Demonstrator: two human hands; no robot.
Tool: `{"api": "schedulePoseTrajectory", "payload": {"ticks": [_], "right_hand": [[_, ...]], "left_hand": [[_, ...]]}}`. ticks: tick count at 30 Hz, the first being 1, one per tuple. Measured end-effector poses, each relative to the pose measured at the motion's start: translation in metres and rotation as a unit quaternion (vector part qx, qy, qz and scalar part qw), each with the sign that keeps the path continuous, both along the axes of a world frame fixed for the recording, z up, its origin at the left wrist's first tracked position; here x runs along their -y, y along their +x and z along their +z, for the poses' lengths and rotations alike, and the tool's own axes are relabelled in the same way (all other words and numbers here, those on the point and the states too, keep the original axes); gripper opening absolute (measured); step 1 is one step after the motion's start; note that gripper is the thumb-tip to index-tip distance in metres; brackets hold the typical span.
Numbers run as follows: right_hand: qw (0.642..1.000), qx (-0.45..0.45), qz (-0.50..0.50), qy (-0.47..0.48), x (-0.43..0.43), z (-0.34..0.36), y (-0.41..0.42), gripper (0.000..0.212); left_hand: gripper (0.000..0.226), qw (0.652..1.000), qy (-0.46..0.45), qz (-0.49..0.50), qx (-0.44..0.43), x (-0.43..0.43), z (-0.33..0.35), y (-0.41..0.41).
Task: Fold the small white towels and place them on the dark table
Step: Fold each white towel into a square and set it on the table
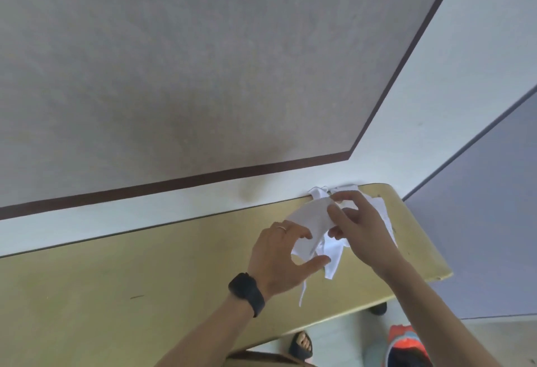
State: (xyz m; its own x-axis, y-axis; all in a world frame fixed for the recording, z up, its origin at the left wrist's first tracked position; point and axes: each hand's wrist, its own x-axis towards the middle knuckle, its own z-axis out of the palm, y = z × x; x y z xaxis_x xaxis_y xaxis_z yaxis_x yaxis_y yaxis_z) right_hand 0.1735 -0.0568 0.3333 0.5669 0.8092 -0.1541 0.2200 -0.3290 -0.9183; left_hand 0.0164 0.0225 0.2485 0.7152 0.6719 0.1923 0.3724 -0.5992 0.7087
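Forearms [436, 308] over yellowish table [116, 294], white wall [145, 212].

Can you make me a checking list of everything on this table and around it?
Surface: yellowish table with a few small dark marks.
Job's things: white towel held over the table's right end; more white cloth lies beneath the right hand.
Clutter: nothing seen.
Grippers: left hand, wearing a ring and a black wristband, pinches the towel; right hand grips it too.
Cables: nothing seen.
Surroundings: grey surface edged by a dark stripe beyond the table; a foot in a dark sandal and an orange-red thing below the near edge.
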Motion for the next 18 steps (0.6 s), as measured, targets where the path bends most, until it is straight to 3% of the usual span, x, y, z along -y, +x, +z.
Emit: {"api": "schedulePoseTrajectory", "payload": {"ticks": [3, 8, 10, 13, 18], "right_hand": [[0.999, -0.031, -0.011, 0.025, 0.001, -0.009, -0.02, 0.013], [0.999, 0.017, 0.0, -0.03, -0.001, -0.033, -0.03, 0.024], [0.991, 0.11, 0.019, -0.075, 0.0, -0.046, -0.034, 0.033], [0.959, 0.257, 0.058, -0.101, -0.003, -0.065, -0.044, 0.017], [0.898, 0.417, 0.126, -0.058, -0.008, -0.103, -0.045, 0.011]], "left_hand": [[0.03, 0.999, 0.032, 0.011, -0.035, -0.001, -0.011, -0.014], [0.023, 0.994, -0.054, 0.03, -0.094, -0.029, -0.027, -0.062], [0.023, 0.99, -0.067, 0.038, -0.115, -0.041, -0.029, -0.086], [0.025, 0.985, -0.062, 0.041, -0.154, -0.057, -0.027, -0.118], [0.028, 0.972, -0.029, 0.032, -0.229, -0.08, -0.03, -0.155]]}}
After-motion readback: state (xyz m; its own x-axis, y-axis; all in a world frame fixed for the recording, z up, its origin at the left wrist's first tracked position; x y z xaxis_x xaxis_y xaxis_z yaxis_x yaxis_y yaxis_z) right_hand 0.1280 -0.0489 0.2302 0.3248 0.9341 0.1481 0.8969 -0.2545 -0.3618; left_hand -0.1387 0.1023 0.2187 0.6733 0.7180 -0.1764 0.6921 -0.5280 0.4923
